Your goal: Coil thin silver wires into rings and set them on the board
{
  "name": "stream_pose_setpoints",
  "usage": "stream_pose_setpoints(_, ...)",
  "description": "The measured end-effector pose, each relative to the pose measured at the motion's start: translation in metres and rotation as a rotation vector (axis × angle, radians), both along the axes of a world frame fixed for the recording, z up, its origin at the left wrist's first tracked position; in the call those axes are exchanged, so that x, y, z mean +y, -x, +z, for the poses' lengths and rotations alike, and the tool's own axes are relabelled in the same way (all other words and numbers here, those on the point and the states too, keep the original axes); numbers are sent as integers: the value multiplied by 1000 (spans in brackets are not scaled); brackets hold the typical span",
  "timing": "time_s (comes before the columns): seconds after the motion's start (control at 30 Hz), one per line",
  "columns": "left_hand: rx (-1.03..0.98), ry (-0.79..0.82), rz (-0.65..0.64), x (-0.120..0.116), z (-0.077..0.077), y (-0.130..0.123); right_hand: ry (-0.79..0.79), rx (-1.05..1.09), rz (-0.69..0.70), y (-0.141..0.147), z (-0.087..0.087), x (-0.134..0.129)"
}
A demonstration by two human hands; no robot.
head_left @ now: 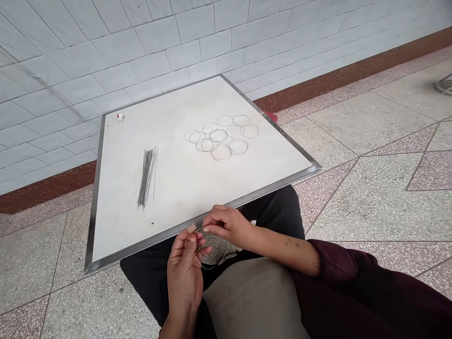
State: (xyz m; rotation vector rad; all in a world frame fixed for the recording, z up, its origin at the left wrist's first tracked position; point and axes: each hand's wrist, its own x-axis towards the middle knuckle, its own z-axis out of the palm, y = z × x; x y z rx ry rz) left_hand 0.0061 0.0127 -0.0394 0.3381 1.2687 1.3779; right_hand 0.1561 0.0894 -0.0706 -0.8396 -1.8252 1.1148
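Observation:
A thin wire loop [208,268] hangs over my lap, in front of the table's near edge. My left hand [187,259] pinches one part of it between thumb and forefinger, with a small tan tape or pad at the forefinger tip. On the other side, my right hand [229,226] has its thumb and fingers closed on the wire, close to the left fingertips. The wire ends between the fingers are too small to make out. On the white table [169,183] lie a bundle of straight dark wires [146,179] and several overlapping wire rings [221,151].
A small red and white object [120,117] lies at the table's far left corner. The table has a metal rim [141,245] close before my knees. Behind it stands a tiled wall [151,37]. A round metal thing [444,85] is at the far right.

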Motion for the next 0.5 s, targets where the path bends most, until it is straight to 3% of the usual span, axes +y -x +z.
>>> stream_pose_setpoints(0.2,-70,-9,2,-1,-3,4,76,82,-88,0,8,1)
stream_pose_setpoints(0.4,79,13,-318,-16,-8,7,123,111,-166,-3,10,6)
stream_pose_setpoints(0.5,88,-29,-329,-21,-8,5,156,117,-198,-4,8,7)
